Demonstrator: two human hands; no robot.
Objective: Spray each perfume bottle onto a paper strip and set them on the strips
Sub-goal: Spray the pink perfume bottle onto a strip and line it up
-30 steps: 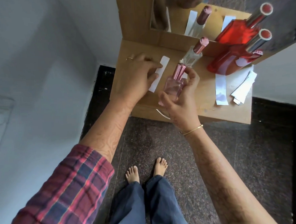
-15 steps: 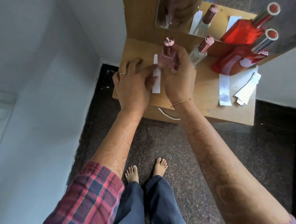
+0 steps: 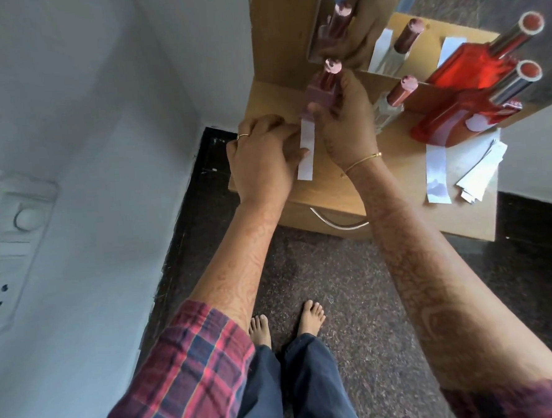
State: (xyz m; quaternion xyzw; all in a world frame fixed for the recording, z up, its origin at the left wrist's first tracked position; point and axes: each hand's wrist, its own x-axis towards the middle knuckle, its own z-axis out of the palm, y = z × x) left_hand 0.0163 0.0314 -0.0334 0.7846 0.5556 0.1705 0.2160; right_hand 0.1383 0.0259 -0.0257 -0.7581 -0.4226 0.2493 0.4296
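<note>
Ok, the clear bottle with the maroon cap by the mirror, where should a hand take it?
Grip the clear bottle low on its glass body, coming from the front-left. It stands upright with a tall cap, the mirror behind it and the red bottle close on its right.

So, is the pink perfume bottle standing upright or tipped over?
Upright. The pink perfume bottle has its cap on top, base at the far end of the paper strip, and the right hand grips it.

No writing, brand, number or sign can be read anywhere; the red bottle (image 3: 463, 118) carries a pale label (image 3: 479, 122) on its face, but that label shows no legible marks; the paper strips (image 3: 306, 148) left of that bottle and the loose ones just below it are blank.
</note>
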